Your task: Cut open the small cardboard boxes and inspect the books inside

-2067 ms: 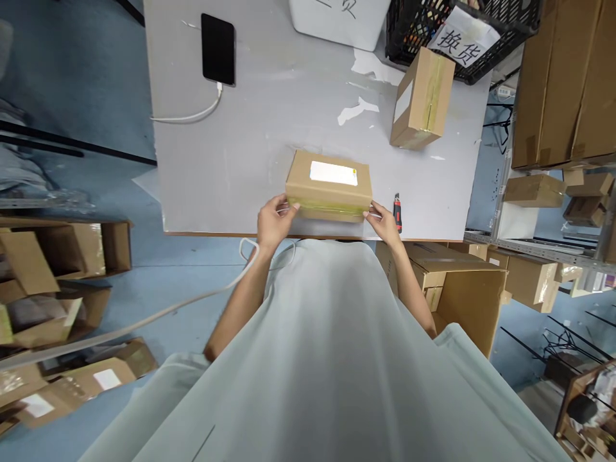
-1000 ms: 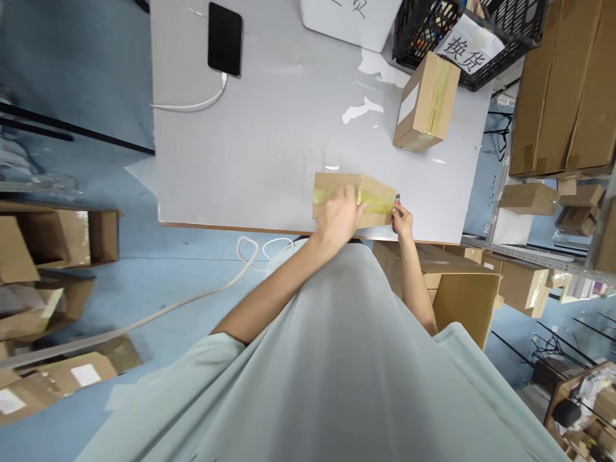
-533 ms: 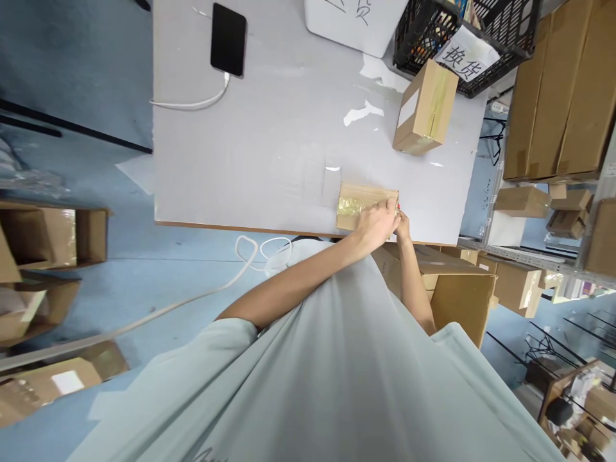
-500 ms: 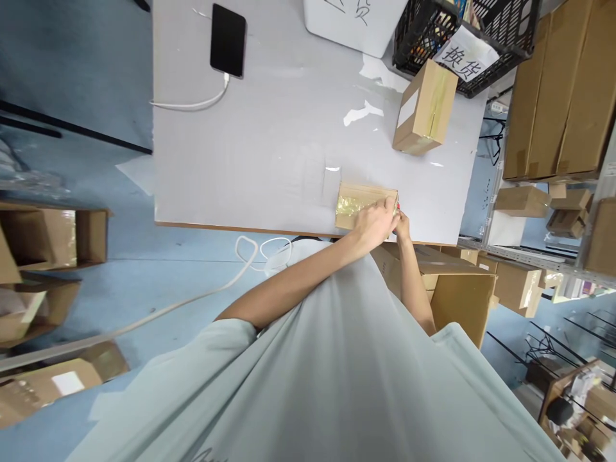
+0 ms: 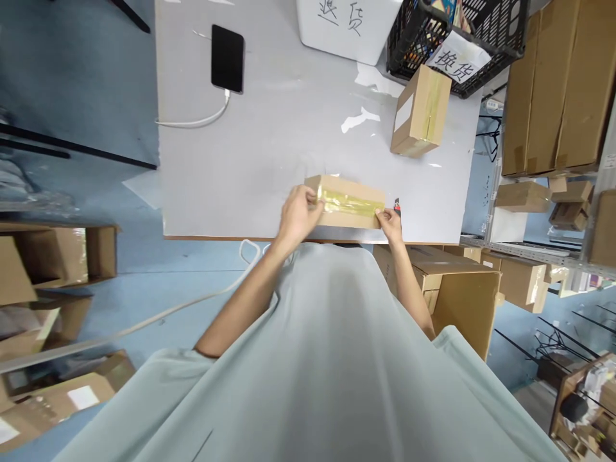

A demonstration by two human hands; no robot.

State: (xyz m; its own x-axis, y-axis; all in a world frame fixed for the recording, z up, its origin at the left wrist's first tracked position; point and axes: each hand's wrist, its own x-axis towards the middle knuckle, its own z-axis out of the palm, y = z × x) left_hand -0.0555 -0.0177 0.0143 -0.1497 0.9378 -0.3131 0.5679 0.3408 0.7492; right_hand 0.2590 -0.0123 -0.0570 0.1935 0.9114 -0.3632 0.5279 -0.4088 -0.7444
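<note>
A small cardboard box (image 5: 353,200) with yellowish clear tape along one face is held at the near edge of the grey-white table (image 5: 231,173). My left hand (image 5: 301,212) grips its left end, thumb on the taped face. Closed on its lower right corner is my right hand (image 5: 389,224). Just beyond the right hand lies a red and black box cutter (image 5: 397,206) on the tabletop. The undersides of the box and some fingertips are hidden.
A taller taped box (image 5: 423,112) stands at the back right, beside a black plastic crate (image 5: 495,51) with a paper sign. A white bin (image 5: 346,29) is next to it. A phone (image 5: 228,59) on a white cable lies at the left. An open carton (image 5: 466,301) sits below the table's right edge.
My left hand has moved from the box's right end to its left end. The box has shifted and turned its taped face up. The box cutter now lies uncovered beside my right hand.
</note>
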